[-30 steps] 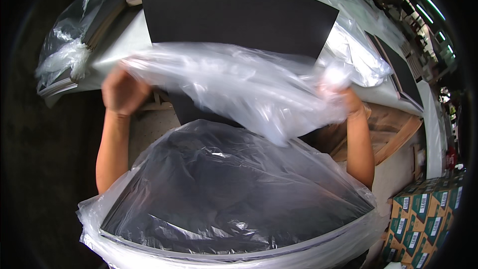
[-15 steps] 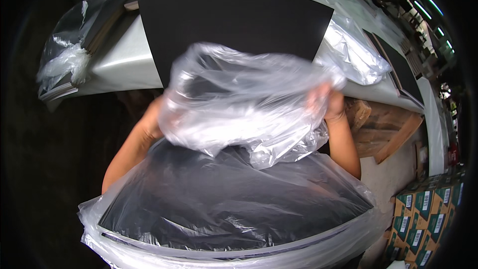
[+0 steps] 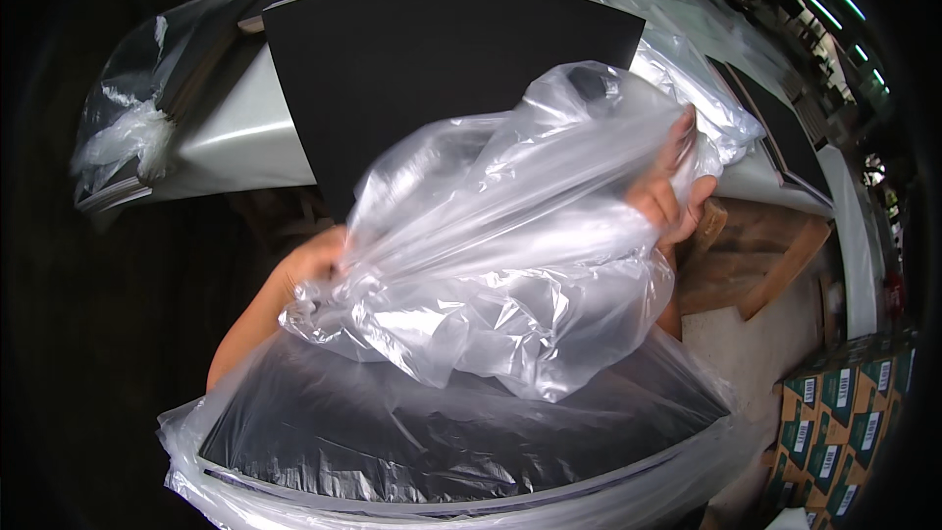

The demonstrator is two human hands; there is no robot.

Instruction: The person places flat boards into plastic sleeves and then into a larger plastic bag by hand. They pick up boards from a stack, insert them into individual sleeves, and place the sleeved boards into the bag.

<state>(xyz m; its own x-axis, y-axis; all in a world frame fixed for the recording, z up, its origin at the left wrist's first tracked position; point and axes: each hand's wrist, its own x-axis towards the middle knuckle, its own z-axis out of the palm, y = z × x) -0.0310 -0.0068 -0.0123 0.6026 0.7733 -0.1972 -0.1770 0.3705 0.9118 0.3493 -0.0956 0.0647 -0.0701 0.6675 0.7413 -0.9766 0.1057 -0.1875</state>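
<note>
A clear plastic bag (image 3: 535,309) is stretched between my two hands, its film crumpled and shiny. At its left end my left hand (image 3: 319,257) is closed on the gathered film, with the fingertips partly hidden. My right hand (image 3: 672,194) holds the other end, one finger pointing up along the film and the others curled. The film hides part of that hand. Below, nearest to me, a dark panel (image 3: 432,432) lies wrapped in clear plastic. Beyond the bag, a large flat black panel (image 3: 432,49) extends away from me.
Silvery plastic film (image 3: 706,108) lies at the far right, beside another dark panel (image 3: 780,123). More clear plastic (image 3: 128,132) hangs at the left edge of the pale-covered table (image 3: 250,128). Wooden boards (image 3: 765,245) are below on the right. Stacked printed cartons (image 3: 834,432) stand at the lower right.
The loose, bunched plastic is now pulled into taut folds slanting up to the right. My right hand has moved slightly up and right; my left hand now shows more clearly gripping the film.
</note>
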